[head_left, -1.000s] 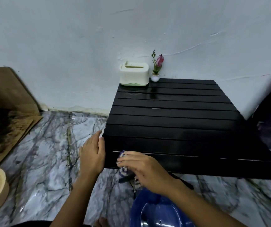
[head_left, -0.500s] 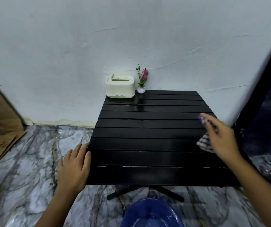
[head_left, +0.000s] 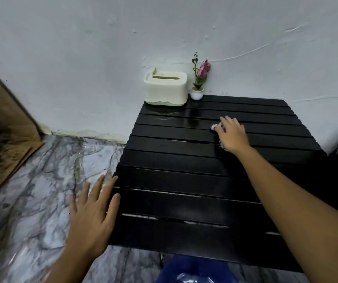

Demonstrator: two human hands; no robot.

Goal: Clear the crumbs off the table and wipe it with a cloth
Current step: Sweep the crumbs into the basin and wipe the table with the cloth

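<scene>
A low black slatted table (head_left: 184, 180) stands against a white wall. My right hand (head_left: 232, 134) lies far out on its top, pressing down a small pale cloth (head_left: 214, 126); only the cloth's edges show beside my fingers and under my palm. My left hand (head_left: 94, 215) rests flat with fingers spread at the table's near left edge, fingertips touching the slats. No crumbs are clear on the dark slats; a few pale flecks sit in the gaps near the front.
A cream tissue box (head_left: 165, 88) and a tiny potted pink flower (head_left: 198, 82) stand at the table's far left corner by the wall. A blue basin (head_left: 194, 272) sits on the marble floor below the front edge. Brown cardboard (head_left: 2, 127) leans at the left.
My right hand carried the cloth from the near front edge to the right side, then up to the far middle slats. The left hand stayed at the left edge.
</scene>
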